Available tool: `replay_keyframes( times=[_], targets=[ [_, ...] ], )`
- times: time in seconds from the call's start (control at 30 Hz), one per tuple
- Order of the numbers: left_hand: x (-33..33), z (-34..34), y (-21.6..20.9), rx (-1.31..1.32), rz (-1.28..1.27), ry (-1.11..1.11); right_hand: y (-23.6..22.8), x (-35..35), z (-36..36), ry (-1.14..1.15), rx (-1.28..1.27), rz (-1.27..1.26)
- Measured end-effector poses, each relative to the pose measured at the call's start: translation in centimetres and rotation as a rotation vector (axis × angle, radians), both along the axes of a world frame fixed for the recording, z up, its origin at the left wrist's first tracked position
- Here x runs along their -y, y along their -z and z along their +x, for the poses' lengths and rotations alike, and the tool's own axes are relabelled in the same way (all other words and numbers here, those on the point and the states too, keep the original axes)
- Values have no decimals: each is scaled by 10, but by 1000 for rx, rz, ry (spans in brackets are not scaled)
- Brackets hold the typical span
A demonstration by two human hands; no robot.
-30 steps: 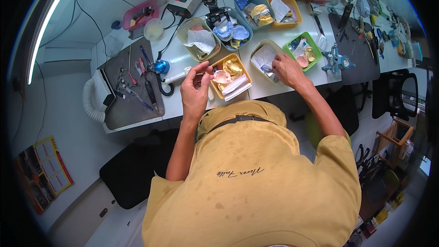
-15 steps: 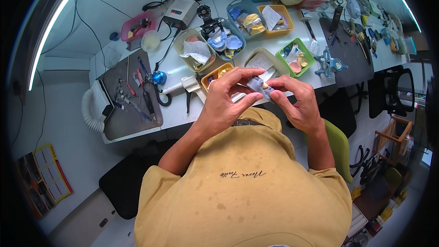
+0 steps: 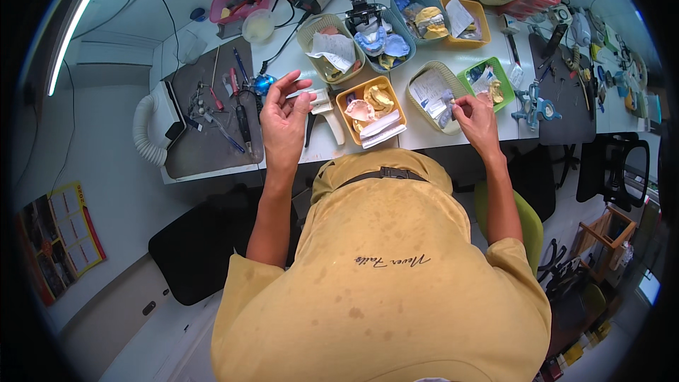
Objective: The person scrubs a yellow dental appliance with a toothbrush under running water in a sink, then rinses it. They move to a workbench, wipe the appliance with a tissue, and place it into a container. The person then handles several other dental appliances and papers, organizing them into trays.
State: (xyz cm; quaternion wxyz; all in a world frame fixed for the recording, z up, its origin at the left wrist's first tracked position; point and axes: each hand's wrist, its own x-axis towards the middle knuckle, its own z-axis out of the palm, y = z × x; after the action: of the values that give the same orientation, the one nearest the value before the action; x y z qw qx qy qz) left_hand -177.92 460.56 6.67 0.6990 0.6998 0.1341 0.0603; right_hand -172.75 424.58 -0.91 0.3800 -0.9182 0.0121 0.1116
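Note:
My right hand [image 3: 478, 124] is closed at the right side of a beige basket [image 3: 419, 110], its fingers pinching a small grey dental model piece [image 3: 447, 107] low inside the basket. Part of the piece is hidden by the fingers. A printed paper slip [image 3: 430, 90] lies in that basket. Raised on the left is my left hand [image 3: 284, 122], holding nothing, with its fingers loosely bent and apart. A white handheld tool [image 3: 327, 114] with a black trigger lies beside it. Between the hands stands an orange basket [image 3: 346, 117] with pink and yellow dental casts and folded paper.
A green basket [image 3: 503, 105] sits just right of the beige one. Behind are more baskets of casts, a blue basket [image 3: 407, 65] among them. A grey mat [image 3: 212, 143] with hand tools lies left, near a white suction hose [image 3: 145, 124]. A blue articulator [image 3: 535, 108] stands right.
My hands have parted. The right carried the grey dental model piece down to the beige basket; the left let go of it and moved left. The view has shifted slightly.

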Motion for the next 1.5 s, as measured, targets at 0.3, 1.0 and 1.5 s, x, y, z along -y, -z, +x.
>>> replay_keyframes(
  times=[0.3,1.0,1.5],
  targets=[
    [-20,-61,75,-271,93,0,31,-26,12,-167,510,-366],
    [-44,-63,66,-276,337,251,-1,-120,-49,-382,167,-101],
    [8,-5,72,22,528,437,45,-133,-2,-479,267,-399]
  ],
)
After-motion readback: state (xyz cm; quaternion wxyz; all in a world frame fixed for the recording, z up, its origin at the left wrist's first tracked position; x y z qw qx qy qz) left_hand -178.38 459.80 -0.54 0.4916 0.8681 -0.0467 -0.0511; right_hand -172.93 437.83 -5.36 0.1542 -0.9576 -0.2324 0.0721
